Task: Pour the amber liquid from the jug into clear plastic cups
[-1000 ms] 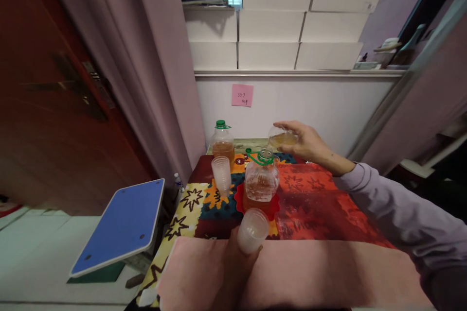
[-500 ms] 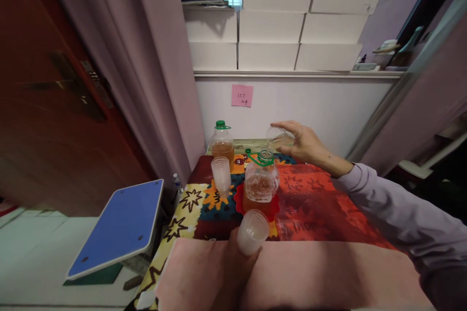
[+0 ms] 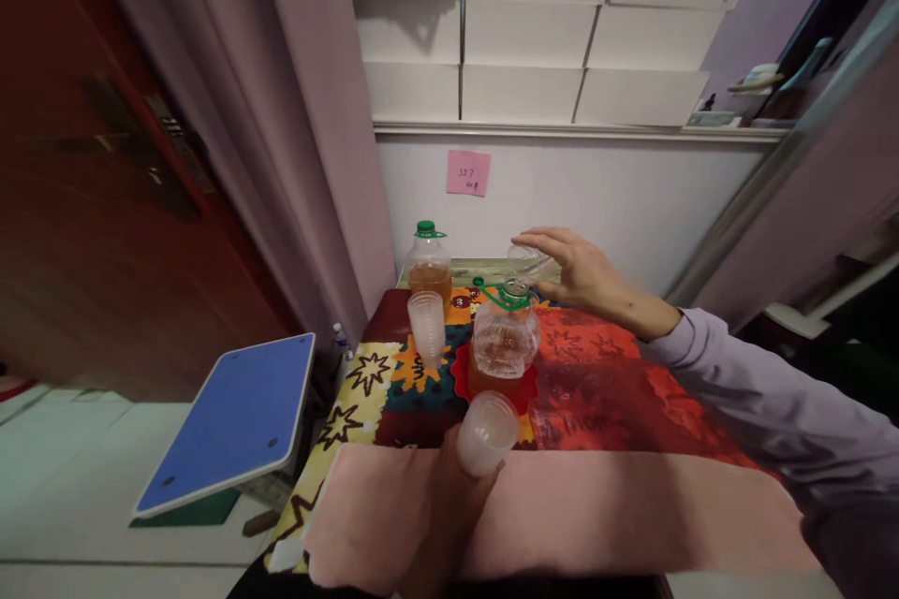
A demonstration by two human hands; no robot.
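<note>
Cup (image 3: 528, 259) is leaning over the open jug (image 3: 506, 342) from 1 o'clock, the right hand (image 3: 586, 276) pinching it; at 6 o'clock the left hand (image 3: 455, 477) is gripping a frosted cup (image 3: 487, 435). Centring the lip over the mouth should be preventing spills.

Around the open jug (image 3: 507, 337), your right hand (image 3: 582, 271) and its tipped cup (image 3: 532, 263) took up one to two o'clock. Your left hand (image 3: 458, 468), gripping the near cups (image 3: 487, 438), blocked six; the standing cup stack (image 3: 427, 328) and capped jug (image 3: 431, 279) barred nine to ten. The wall (image 3: 576, 192) stopped you at twelve. You had room over the red cloth (image 3: 596, 393) at four, up to your right sleeve (image 3: 737, 384).
</note>
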